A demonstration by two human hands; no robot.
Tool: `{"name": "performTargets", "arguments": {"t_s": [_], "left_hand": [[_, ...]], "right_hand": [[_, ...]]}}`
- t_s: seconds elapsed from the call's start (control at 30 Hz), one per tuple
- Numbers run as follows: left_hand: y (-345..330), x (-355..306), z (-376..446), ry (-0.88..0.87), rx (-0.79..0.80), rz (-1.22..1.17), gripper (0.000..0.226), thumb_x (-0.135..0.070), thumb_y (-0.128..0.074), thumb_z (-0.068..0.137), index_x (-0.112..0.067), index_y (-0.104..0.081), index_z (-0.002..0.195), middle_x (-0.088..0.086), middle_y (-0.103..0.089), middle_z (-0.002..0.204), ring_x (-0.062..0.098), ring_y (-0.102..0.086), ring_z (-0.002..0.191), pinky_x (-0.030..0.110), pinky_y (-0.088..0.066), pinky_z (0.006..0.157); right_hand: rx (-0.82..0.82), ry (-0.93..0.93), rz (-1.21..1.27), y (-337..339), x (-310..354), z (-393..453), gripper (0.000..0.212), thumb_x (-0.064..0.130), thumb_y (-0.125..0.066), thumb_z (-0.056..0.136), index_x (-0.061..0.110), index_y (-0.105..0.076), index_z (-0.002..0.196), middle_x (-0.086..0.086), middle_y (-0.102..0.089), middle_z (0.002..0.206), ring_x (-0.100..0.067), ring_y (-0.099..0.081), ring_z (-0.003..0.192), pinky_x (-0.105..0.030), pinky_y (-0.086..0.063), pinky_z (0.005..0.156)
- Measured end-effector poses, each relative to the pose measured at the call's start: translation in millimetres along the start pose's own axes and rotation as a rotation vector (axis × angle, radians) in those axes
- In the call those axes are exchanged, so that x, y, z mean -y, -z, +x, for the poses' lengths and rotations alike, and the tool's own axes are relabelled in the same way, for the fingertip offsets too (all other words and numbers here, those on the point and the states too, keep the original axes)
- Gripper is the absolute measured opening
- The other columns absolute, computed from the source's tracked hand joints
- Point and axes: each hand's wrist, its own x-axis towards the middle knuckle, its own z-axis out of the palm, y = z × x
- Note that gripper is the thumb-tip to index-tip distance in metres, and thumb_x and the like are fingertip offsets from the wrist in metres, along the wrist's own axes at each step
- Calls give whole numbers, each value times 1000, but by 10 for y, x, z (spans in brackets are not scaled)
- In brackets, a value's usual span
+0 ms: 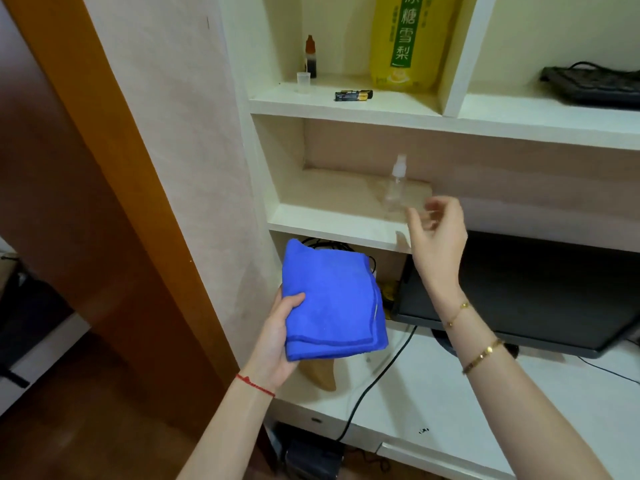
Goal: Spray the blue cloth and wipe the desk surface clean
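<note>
The left hand (280,336), lower centre of the frame, grasps the folded blue cloth (334,303) by its near edge, thumb on top. The right hand (438,237), centre right, is released, fingers loosely curled, just short of the clear spray bottle (396,187) standing on the shelf (332,223) above. Current step, as judged: fetching the sprayer. The next move requires closing the right hand around the bottle body. The white surface (433,393) lies below, unwiped.

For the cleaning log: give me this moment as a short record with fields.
left hand: holds the folded blue cloth
right hand: open, blurred, by the spray bottle, contact unclear
spray bottle: clear, upright on the middle shelf
desk: white, monitor and black cable on it
wiping: not begun
</note>
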Motion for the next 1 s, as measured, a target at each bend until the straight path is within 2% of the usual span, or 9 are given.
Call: {"name": "performTargets", "arguments": {"t_s": [0.1, 0.23, 0.3, 0.37, 0.5, 0.6, 0.73, 0.87, 1.0], "left_hand": [[5, 97, 34, 18, -19, 41, 44, -20, -58, 90, -27, -55, 134, 4, -71, 122, 27, -71, 105, 47, -58, 87], [39, 328, 71, 87, -30, 94, 41, -18, -53, 96, -24, -54, 136, 4, -71, 123, 27, -70, 107, 54, -50, 99], [41, 472, 73, 114, -24, 142, 40, -15, -54, 96, -25, -54, 135, 4, -71, 122, 26, -70, 107, 51, -54, 94], [33, 629, 77, 115, -2, 202, 40, -11, -54, 96, -24, -55, 134, 2, -72, 120, 22, -71, 104, 37, -59, 79], [42, 891, 115, 167, 29, 289, 42, -11, -58, 95, -25, -55, 134, 3, -70, 124, 23, -70, 106, 33, -59, 75], [68, 1061, 175, 204, 48, 367, 36, -12, -62, 94, -28, -58, 127, 2, -70, 123, 23, -70, 107, 37, -57, 85], [86, 1261, 267, 181, 104, 510, 38, -9, -64, 93, -21, -57, 129, 2, -72, 118, 16, -72, 100, 26, -57, 76], [122, 1457, 371, 117, 166, 771, 41, -5, -64, 93, -19, -54, 130, 7, -68, 117, 14, -68, 99, 17, -54, 77], [233, 1673, 405, -125, 211, 1168, 35, -5, -61, 93, -13, -60, 127, 4, -67, 116, 14, -63, 103, 13, -48, 88]], "right_hand": [[8, 13, 49, 229, -75, -721, 12, 24, -62, 92, 14, -55, 90, -3, -56, 85, -18, -53, 73, -22, -42, 65], [283, -527, 183, 363, -289, -1401, 50, 57, -62, 82, 19, -59, 114, 2, -62, 109, -7, -60, 93, -18, -45, 76], [473, -782, 399, 419, -344, -1556, 50, 58, -57, 85, 19, -64, 115, 5, -69, 113, -9, -65, 101, -24, -49, 83], [505, -901, 621, 471, -432, -1671, 42, 48, -57, 91, 15, -68, 114, 2, -73, 112, -16, -68, 105, -34, -52, 91], [318, -923, 717, 543, -639, -1833, 29, 24, -63, 93, 8, -66, 116, -7, -71, 117, -25, -67, 110, -40, -52, 94], [259, -956, 733, 617, -790, -1933, 29, 21, -63, 92, 7, -65, 118, -8, -70, 119, -24, -67, 110, -38, -53, 91], [172, -983, 790, 742, -949, -2027, 32, 16, -61, 92, 7, -61, 123, -8, -70, 119, -24, -67, 109, -38, -56, 90], [75, -874, 557, 969, -1120, -2038, 29, 17, -65, 92, 11, -59, 119, -4, -71, 113, -19, -69, 102, -32, -58, 81], [56, -677, 254, 1244, -1451, -1974, 18, 15, -63, 93, 11, -56, 110, -2, -68, 103, -12, -65, 87, -21, -51, 72]]}}
